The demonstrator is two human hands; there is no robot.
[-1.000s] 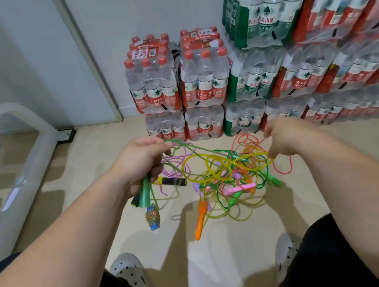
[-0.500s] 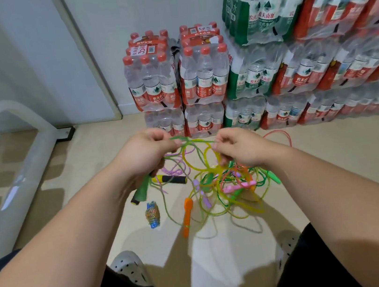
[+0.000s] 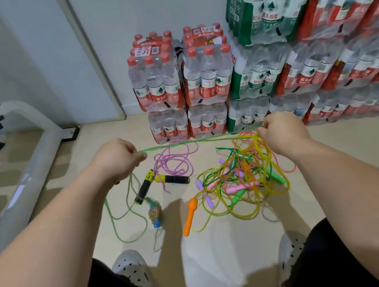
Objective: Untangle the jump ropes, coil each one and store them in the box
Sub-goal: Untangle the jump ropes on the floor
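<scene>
**Q:** Where does the work lie from your seat?

**A:** On the floor point(image 3: 225, 256), ahead of both feet. My left hand point(image 3: 114, 159) and right hand point(image 3: 280, 133) are wide apart, each fisted on the green rope point(image 3: 198, 140). It runs taut between them above the floor, with its long axis straight left to right across my view.

**Q:** And the tangle?

**A:** The tangle point(image 3: 243, 179) sits right below the right hand. Yellow and orange strands rise from it to that fist, so the right hand is the nearer 1 by far. The left hand is well apart from it, and slack green rope drops from that fist in loops to the floor on the left.

**Q:** Anything loose?

**A:** The purple rope point(image 3: 186, 154), with 2 black-and-yellow handles, lies between the hands and beside the tangle. I can't tell whether it is fully clear. The box is not in view.

**Q:** Change from 0.5 s back?

**A:** The hands were near together over the tangle then. Now they are spread, and the green span is drawn straight. The black-and-yellow handles now lie lower on the floor.

**Q:** What does the next pull turn on?

**A:** My read is the right-hand end, and whether green runs out clean there. I can't see where it is caught.
</scene>
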